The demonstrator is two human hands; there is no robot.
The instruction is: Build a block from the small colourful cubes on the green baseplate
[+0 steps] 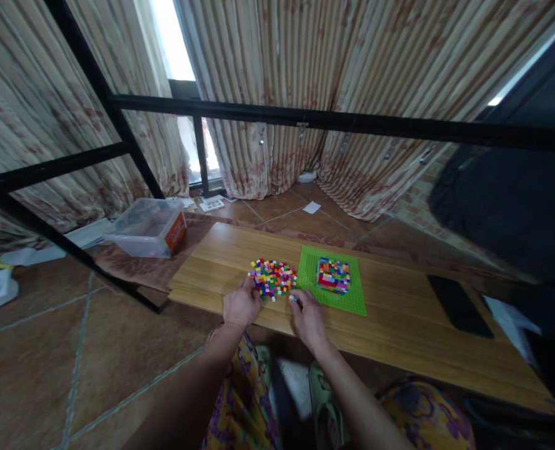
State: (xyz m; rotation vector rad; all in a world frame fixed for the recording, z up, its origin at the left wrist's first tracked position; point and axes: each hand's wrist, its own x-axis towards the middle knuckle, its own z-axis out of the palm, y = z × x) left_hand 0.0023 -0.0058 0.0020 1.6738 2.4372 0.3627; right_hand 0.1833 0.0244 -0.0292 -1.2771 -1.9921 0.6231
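Note:
A loose pile of small colourful toy bricks (274, 278) lies on the wooden bench (221, 250). At the pile's left edge is my left hand (241, 304), its fingers bent together against the bricks; what they pinch, if anything, I cannot make out. Just right of the pile, my right hand (308, 314) is closed, with a small white brick (293, 299) between thumb and finger. Beside it lies a green studded baseplate (357, 294). On that plate stands a blocky build (334, 275) of many coloured bricks, with red along its near side.
A dark phone-like slab (460, 306) rests on the bench's right part. Back left stands a clear plastic box (146, 228) with an orange label. A black metal frame (277, 112) crosses in front of the curtains (277, 56). White paper (312, 207) lies on the tiled floor.

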